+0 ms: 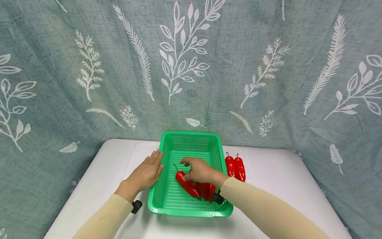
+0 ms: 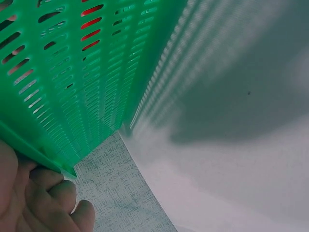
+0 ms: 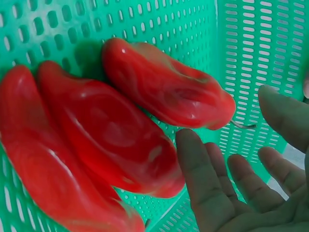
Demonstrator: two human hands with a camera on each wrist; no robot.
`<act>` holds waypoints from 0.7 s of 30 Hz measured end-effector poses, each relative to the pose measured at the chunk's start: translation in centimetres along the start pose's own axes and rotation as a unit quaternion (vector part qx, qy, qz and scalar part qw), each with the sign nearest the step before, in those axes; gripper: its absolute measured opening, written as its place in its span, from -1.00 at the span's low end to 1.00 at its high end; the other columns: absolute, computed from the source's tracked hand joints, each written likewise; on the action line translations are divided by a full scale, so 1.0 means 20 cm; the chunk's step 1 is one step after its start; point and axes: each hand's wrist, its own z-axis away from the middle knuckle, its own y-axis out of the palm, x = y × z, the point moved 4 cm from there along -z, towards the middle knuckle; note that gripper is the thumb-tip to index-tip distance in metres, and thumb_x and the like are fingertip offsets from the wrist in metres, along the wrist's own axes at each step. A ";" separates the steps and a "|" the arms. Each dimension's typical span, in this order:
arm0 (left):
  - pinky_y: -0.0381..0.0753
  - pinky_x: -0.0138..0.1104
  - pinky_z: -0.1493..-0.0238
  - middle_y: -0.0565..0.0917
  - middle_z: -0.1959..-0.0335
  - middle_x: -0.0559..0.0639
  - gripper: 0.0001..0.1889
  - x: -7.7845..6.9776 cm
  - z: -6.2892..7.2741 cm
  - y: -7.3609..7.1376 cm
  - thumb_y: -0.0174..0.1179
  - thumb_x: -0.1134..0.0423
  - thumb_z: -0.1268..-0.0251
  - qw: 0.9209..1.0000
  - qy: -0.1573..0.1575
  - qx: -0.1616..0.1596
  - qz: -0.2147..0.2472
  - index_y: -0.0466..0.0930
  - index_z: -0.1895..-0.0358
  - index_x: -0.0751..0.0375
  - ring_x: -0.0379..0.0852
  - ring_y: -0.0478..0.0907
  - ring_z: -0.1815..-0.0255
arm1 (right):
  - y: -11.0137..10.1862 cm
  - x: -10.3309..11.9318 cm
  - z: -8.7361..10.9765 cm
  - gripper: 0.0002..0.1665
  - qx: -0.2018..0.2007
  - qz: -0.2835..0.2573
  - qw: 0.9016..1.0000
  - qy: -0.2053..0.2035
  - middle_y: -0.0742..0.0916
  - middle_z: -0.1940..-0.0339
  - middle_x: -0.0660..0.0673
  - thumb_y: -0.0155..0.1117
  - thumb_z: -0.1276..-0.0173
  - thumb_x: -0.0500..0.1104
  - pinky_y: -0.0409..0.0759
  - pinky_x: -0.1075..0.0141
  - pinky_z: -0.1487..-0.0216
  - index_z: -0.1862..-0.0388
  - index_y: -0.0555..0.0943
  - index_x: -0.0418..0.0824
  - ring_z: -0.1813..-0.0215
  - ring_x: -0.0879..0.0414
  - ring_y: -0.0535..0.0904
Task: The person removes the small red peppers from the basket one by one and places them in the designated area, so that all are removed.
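A green perforated plastic basket [image 1: 191,212] stands on the white-covered table. Inside it lie three red peppers; one pepper [image 3: 166,87] is apart, its thin stem toward the far wall. The middle pepper [image 3: 111,130] and another pepper [image 3: 53,164] lie close together. My right hand [image 1: 200,171] hovers inside the basket over them, thumb and fingers spread, holding nothing. In the right wrist view its fingertip is right at the middle pepper's end. My left hand [image 1: 146,173] rests against the basket's left rim with fingers extended along it.
Two more red peppers, one pepper [image 1: 229,165] beside another pepper [image 1: 239,169], lie on the table just right of the basket, partly behind the right forearm. A grey-green curtain [image 1: 191,113] with white leaf prints hangs behind the table [image 1: 277,179].
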 end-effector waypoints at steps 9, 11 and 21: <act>0.09 0.12 -0.72 0.06 -0.71 0.37 -0.33 0.00 0.00 -0.01 -0.12 0.09 -0.77 1.000 0.000 0.000 -0.005 0.01 -0.66 0.49 0.27 -0.01 -0.74 | 0.04 -0.02 -0.03 -0.25 0.018 0.005 1.000 0.014 0.76 -0.20 -0.28 0.62 -0.24 -0.25 0.66 -0.09 -0.28 -0.42 0.58 -0.23 -0.25 -0.21 0.67; 0.09 0.12 -0.72 0.06 -0.71 0.37 -0.33 0.00 -0.01 -0.01 -0.11 0.10 -0.77 1.000 0.000 -0.001 -0.004 0.01 -0.66 0.49 0.26 0.00 -0.74 | 0.06 -0.02 -0.03 -0.23 0.021 0.005 1.000 0.017 0.76 -0.19 -0.26 0.63 -0.21 -0.26 0.67 -0.07 -0.25 -0.41 0.58 -0.22 -0.23 -0.19 0.68; 0.08 0.12 -0.72 0.05 -0.71 0.36 -0.33 0.00 0.00 -0.01 -0.13 0.09 -0.78 1.000 -0.001 0.000 -0.003 0.00 -0.66 0.49 0.28 0.00 -0.74 | 0.16 -0.03 -0.05 -0.06 0.048 0.029 0.997 0.043 0.76 -0.18 -0.16 0.66 -0.16 -0.23 0.73 0.09 -0.10 -0.53 0.47 -0.14 -0.08 0.02 0.68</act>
